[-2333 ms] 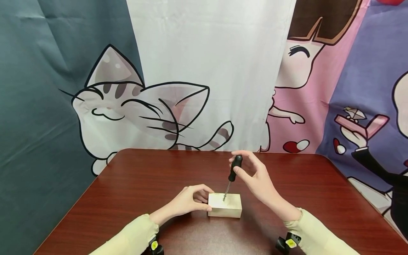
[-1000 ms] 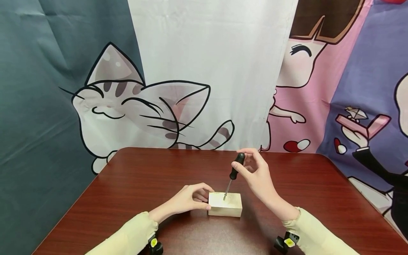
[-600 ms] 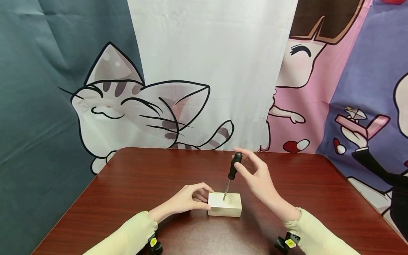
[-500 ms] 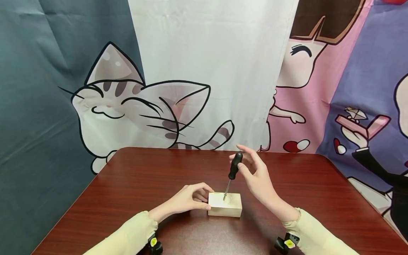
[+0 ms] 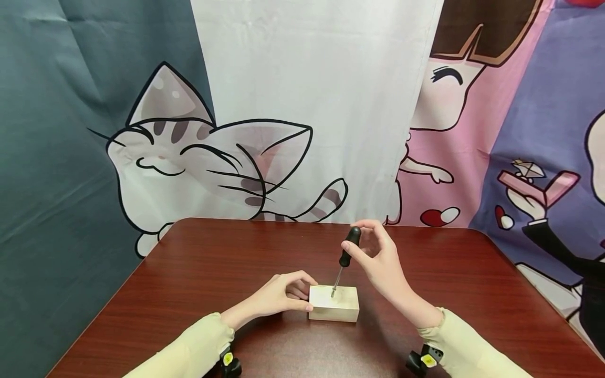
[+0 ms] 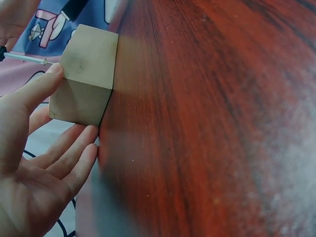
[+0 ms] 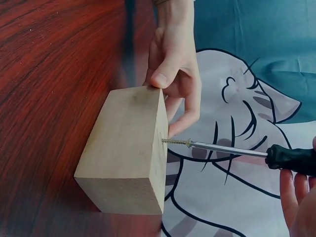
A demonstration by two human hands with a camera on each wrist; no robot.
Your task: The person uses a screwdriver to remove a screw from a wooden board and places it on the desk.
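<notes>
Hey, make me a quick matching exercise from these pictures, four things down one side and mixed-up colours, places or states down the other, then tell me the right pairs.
Things:
1. Wooden block
2. Screw
3. Screwdriver handle
4. Table

Descriptions:
A. Black, held by the right hand
B. Reddish brown, beneath the block
C. Held at one end by the left hand
D. Sticking out of the block's top

Right pairs: 1-C, 2-D, 3-A, 4-B.

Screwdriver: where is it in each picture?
Head: screwdriver just right of centre, lower half.
Left wrist: screwdriver at the upper left edge, partly cut off.
Right wrist: screwdriver lower half, running to the right edge.
Shared landmark: the block, in all three.
</notes>
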